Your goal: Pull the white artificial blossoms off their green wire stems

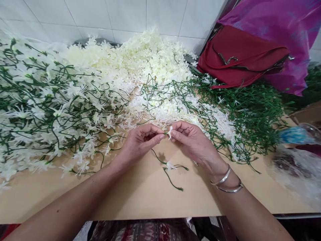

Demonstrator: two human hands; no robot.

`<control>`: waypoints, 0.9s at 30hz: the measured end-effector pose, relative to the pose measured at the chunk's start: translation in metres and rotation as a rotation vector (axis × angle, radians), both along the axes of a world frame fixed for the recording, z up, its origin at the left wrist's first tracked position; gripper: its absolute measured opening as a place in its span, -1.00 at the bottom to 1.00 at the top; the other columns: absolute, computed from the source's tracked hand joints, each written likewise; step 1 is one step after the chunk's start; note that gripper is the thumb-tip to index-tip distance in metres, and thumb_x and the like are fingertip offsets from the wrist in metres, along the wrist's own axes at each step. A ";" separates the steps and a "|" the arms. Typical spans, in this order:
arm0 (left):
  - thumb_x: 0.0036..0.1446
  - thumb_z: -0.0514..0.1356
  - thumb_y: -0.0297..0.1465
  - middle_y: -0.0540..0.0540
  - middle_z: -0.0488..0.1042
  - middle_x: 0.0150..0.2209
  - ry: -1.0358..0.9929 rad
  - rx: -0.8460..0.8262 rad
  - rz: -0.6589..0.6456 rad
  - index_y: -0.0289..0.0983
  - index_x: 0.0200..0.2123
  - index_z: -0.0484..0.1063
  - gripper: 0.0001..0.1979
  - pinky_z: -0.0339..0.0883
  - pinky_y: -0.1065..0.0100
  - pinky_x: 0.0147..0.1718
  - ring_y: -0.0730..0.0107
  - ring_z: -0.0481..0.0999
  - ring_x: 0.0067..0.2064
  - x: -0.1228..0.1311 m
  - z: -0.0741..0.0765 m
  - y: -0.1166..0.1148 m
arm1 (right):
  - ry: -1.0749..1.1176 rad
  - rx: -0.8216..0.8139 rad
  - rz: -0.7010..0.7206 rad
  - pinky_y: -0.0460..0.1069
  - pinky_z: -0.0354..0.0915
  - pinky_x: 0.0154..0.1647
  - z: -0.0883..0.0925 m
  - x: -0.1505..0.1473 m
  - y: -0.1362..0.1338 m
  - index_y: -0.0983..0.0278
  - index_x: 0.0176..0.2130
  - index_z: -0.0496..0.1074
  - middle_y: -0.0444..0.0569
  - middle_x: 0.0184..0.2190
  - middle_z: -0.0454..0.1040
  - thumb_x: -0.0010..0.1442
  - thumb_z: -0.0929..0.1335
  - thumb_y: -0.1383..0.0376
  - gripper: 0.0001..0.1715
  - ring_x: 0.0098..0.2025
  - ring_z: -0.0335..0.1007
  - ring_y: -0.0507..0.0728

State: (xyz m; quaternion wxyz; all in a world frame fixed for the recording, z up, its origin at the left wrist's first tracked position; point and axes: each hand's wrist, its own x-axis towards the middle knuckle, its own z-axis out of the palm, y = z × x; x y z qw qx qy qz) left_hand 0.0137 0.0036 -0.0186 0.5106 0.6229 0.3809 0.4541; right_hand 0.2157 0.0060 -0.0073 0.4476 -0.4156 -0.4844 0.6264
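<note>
My left hand (143,140) is closed, its thumb and forefinger pinching the green stem of an artificial flower. Opposite it, my right hand (192,140) pinches the small white flower (170,133) at the stem's tip. The fingertips of both hands are nearly touching above the table. Just below them lie a loose white blossom (170,165) and a few green stems (173,181). To the left spreads a large heap of stemmed white flowers (57,100). Behind my hands are loose cream petals (152,57) and white stamens (140,115).
Green stems (258,107) are piled at the right. A red handbag (243,53) rests behind them, against a purple bag (281,30). Clear plastic packaging (296,167) lies at the right edge of the wooden table (140,197). A tiled wall (127,15) closes off the back.
</note>
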 end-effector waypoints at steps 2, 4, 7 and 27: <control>0.22 0.35 -0.33 -0.04 0.57 -0.42 0.000 -0.007 0.003 -0.25 -0.27 0.60 -0.90 0.34 0.40 -0.44 0.44 0.46 -0.40 0.000 0.001 0.000 | -0.008 0.000 0.000 -0.03 0.36 -0.28 -0.001 0.000 0.000 0.21 -0.33 0.56 -0.19 -0.47 0.50 0.07 0.62 0.07 -0.66 -0.42 0.38 0.02; 0.23 0.34 -0.35 -0.03 0.55 -0.43 0.006 -0.011 0.004 -0.26 -0.29 0.58 -0.91 0.31 0.41 -0.45 0.46 0.43 -0.43 0.001 0.001 0.000 | -0.019 0.011 -0.003 -0.04 0.35 -0.29 -0.002 0.000 0.000 0.22 -0.33 0.57 -0.19 -0.47 0.50 0.08 0.62 0.09 -0.68 -0.42 0.38 0.02; 0.24 0.32 -0.34 -0.03 0.54 -0.43 0.034 -0.013 0.013 -0.26 -0.31 0.55 -0.89 0.31 0.40 -0.46 0.46 0.42 -0.43 0.001 0.001 -0.001 | -0.059 0.029 -0.024 -0.03 0.34 -0.30 -0.002 0.000 -0.001 0.22 -0.32 0.57 -0.18 -0.47 0.52 0.10 0.61 0.09 -0.69 -0.42 0.40 0.03; 0.32 0.24 -0.32 -0.01 0.46 -0.42 0.183 0.045 0.052 -0.27 -0.27 0.49 -0.85 0.20 0.40 -0.44 0.47 0.34 -0.42 0.000 -0.009 -0.004 | -0.159 -0.017 0.033 -0.02 0.24 -0.31 0.003 -0.006 -0.005 0.25 -0.32 0.51 -0.12 -0.45 0.57 0.19 0.55 0.08 -0.68 -0.39 0.39 0.04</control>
